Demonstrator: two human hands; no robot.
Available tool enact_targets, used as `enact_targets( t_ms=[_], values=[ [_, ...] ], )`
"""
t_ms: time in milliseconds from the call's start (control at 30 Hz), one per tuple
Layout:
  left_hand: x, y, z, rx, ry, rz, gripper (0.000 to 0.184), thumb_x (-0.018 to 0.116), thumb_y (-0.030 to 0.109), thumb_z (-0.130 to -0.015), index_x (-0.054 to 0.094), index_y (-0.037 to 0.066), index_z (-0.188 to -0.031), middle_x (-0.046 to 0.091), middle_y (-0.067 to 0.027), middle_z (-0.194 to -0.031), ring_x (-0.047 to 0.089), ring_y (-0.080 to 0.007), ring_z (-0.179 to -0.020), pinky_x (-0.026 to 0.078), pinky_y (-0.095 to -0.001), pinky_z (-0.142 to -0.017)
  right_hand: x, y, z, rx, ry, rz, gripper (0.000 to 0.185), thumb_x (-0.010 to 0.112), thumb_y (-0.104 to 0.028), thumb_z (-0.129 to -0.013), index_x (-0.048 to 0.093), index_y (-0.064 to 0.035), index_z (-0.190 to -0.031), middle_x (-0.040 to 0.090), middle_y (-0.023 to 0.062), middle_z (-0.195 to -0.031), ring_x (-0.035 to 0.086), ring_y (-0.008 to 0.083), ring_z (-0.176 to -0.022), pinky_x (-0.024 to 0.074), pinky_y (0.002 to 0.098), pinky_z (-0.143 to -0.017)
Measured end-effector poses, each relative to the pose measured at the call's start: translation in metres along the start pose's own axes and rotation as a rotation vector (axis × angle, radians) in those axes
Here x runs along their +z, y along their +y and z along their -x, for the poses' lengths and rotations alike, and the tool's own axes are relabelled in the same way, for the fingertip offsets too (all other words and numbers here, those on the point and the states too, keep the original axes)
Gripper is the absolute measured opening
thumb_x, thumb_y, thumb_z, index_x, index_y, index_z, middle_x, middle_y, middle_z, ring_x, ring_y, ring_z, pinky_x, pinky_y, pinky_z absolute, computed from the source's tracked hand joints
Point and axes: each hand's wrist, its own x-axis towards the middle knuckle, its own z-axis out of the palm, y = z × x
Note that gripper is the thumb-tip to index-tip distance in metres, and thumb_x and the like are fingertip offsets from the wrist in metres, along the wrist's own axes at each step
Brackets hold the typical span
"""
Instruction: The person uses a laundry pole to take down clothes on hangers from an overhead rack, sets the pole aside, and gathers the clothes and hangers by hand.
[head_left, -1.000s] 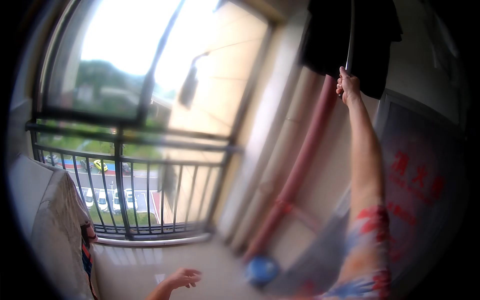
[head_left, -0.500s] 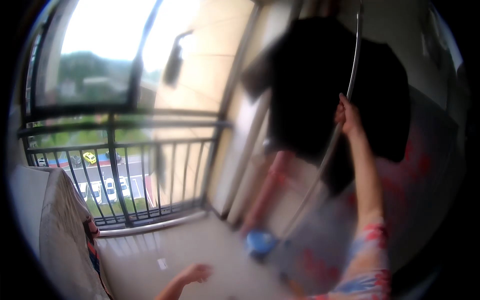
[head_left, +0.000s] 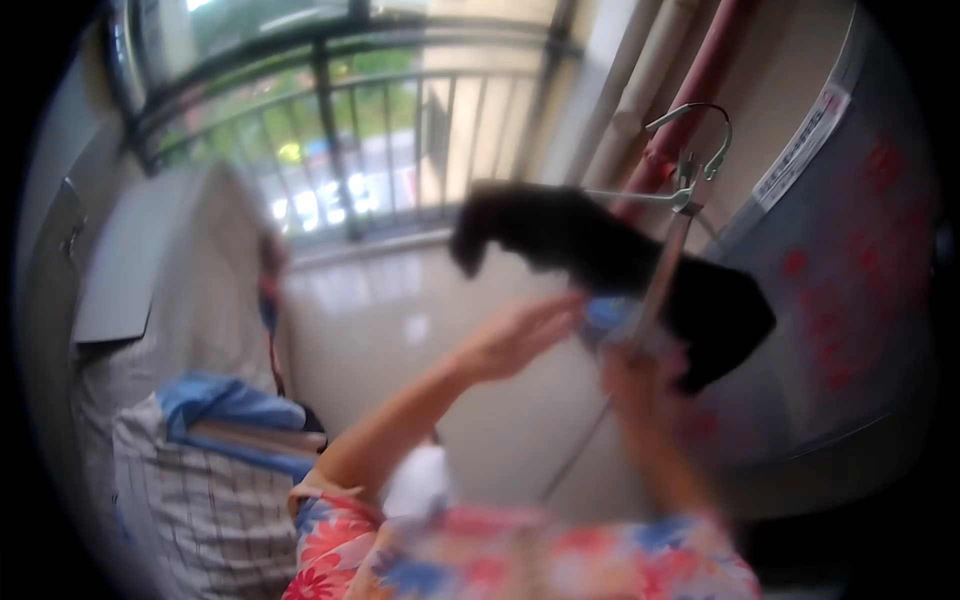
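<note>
In the head view, the pole (head_left: 667, 272) and the black garment (head_left: 590, 238) have dropped from overhead to just in front of the hands. The right hand (head_left: 632, 375) is wrapped around the pole; the left hand (head_left: 512, 338), low and away before, has risen beside the garment with its fingers stretched out and holding nothing. This appears to put the garment within the left hand's reach. It drapes beyond both hands, on a hanger (head_left: 640, 197) whose hook stands farther out, beside the pole's upper end.

Blur softens both hands, so whether the left fingertips touch the cloth cannot be told. The garment's dark folds hide its shape and most of the hanger, and a blue object (head_left: 606, 313) beyond the hands is partly covered.
</note>
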Motion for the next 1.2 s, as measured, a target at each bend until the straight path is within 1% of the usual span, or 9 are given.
enact_targets(
  t_ms=[133,233,333,600,733,867,1000,1100,1200],
  values=[
    [0.047,0.006,-0.006,0.017,0.128,0.361,0.039,0.041,0.027,-0.085,0.039,0.003,-0.115,0.049,-0.0046,-0.105,0.049,-0.0108,-0.086,0.043,-0.0227,-0.065,-0.015,0.020,0.081,0.520,-0.107,-0.380,0.025,0.056,-0.014,-0.076,0.041,-0.0072,-0.057,0.037,-0.0031,-0.043,0.032,0.0046,-0.032,0.0252,0.0196,-0.031],
    [0.074,0.004,0.010,-0.089,0.246,0.480,0.038,0.042,0.024,-0.084,0.037,0.004,-0.116,0.050,-0.0048,-0.103,0.050,-0.0116,-0.086,0.043,-0.0211,-0.064,-0.038,0.048,0.115,-0.052,-0.239,0.260,0.026,0.055,-0.013,-0.077,0.041,-0.0077,-0.056,0.037,-0.0041,-0.042,0.032,0.0031,-0.033,0.0246,0.0184,-0.030],
    [0.091,-0.002,0.022,-0.123,0.382,0.568,0.042,0.044,0.022,-0.083,0.033,0.006,-0.119,0.051,-0.0055,-0.103,0.051,-0.0110,-0.086,0.044,-0.0223,-0.064,-0.056,0.048,0.136,0.318,-0.241,-0.195,0.027,0.055,-0.015,-0.077,0.040,-0.0081,-0.055,0.037,-0.0051,-0.042,0.032,0.0019,-0.033,0.0238,0.0176,-0.030],
    [0.068,-0.012,0.073,-0.012,0.592,0.793,0.065,0.045,0.013,-0.082,-0.001,0.007,-0.127,0.055,-0.0152,-0.092,0.056,-0.0214,-0.081,0.044,-0.0288,-0.069,-0.090,0.058,0.180,0.372,-0.678,0.277,0.035,0.059,-0.019,-0.075,0.037,-0.0086,-0.050,0.037,-0.0062,-0.045,0.033,0.0020,-0.041,0.0251,0.0197,-0.035],
    [0.057,-0.009,0.132,-0.139,0.660,0.631,0.071,0.050,0.011,-0.079,-0.004,0.002,-0.125,0.056,-0.0128,-0.081,0.058,-0.0212,-0.072,0.046,-0.0282,-0.062,-0.094,0.026,0.195,0.369,-0.607,0.258,0.032,0.056,-0.013,-0.076,0.037,-0.0084,-0.050,0.038,-0.0053,-0.044,0.034,0.0024,-0.039,0.0266,0.0188,-0.034],
    [0.035,0.010,0.205,-0.200,0.681,0.483,0.057,0.050,0.007,-0.078,0.014,0.000,-0.121,0.051,-0.0060,-0.067,0.048,-0.0097,-0.048,0.043,-0.0223,-0.047,-0.101,0.054,0.191,0.253,-0.592,0.040,0.030,0.049,-0.006,-0.079,0.035,-0.0088,-0.052,0.036,-0.0038,-0.043,0.032,0.0030,-0.035,0.0260,0.0184,-0.030],
    [0.010,0.093,0.281,-0.248,0.934,0.267,0.018,0.044,0.007,-0.080,0.043,-0.001,-0.096,0.054,-0.0091,-0.061,0.046,-0.0075,-0.039,0.038,-0.0173,-0.035,-0.067,0.043,0.205,0.555,-0.442,-0.326,0.028,0.048,-0.006,-0.080,0.033,-0.0097,-0.055,0.032,-0.0038,-0.043,0.028,0.0030,-0.033,0.0244,0.0185,-0.028],
    [-0.022,0.161,0.366,-0.191,0.920,-0.281,0.014,0.043,0.008,-0.081,0.050,-0.002,-0.086,0.054,-0.0072,-0.059,0.044,-0.0040,-0.037,0.035,-0.0149,-0.032,-0.051,0.045,0.232,0.417,-0.536,-0.174,0.029,0.049,-0.009,-0.080,0.033,-0.0100,-0.055,0.032,-0.0039,-0.043,0.028,0.0029,-0.032,0.0245,0.0184,-0.028],
    [-0.049,0.242,0.453,-0.214,1.154,-0.246,0.020,0.040,0.011,-0.083,0.050,-0.003,-0.093,0.053,-0.0045,-0.059,0.038,-0.0021,-0.035,0.029,-0.0136,-0.030,-0.018,0.035,0.267,0.338,-0.597,-0.047,0.030,0.051,-0.010,-0.079,0.034,-0.0100,-0.054,0.034,-0.0036,-0.043,0.029,0.0032,-0.032,0.0246,0.0190,-0.028]
  ],
)
